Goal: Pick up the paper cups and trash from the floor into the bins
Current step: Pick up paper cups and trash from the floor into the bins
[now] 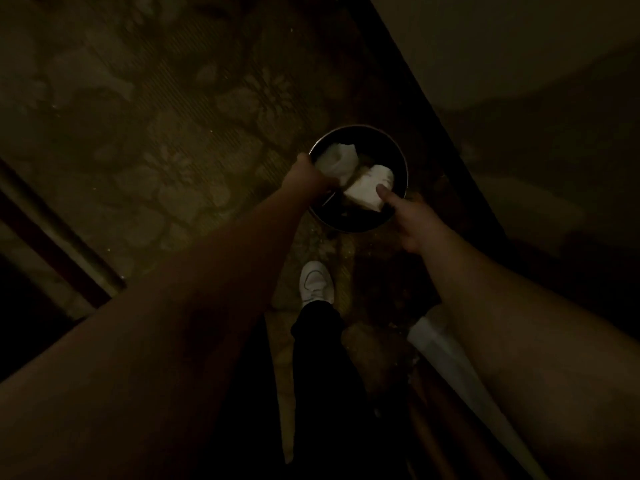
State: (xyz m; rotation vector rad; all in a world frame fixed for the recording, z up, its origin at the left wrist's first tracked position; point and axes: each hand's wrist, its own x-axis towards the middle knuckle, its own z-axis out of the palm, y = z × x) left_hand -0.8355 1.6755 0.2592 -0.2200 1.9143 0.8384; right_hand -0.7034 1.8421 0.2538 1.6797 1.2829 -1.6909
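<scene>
The person is standing over a round dark bin point(401, 161) on the patterned floor point(156, 140), with both hands above its opening. The left hand point(306, 176) is gripping a crumpled white piece of trash point(341, 161), its fingers curled round the near end while the rest is hanging inside the rim. The right hand point(412, 220) is holding a white paper cup point(367, 188) over the bin, the thumb pressing on the cup's side; in the dim light the other fingers cannot be made out. Judging by this, both items are about to be dropped, so this load is nearly done. No more cups are showing on the visible floor, though the darkness is hiding much of it.
</scene>
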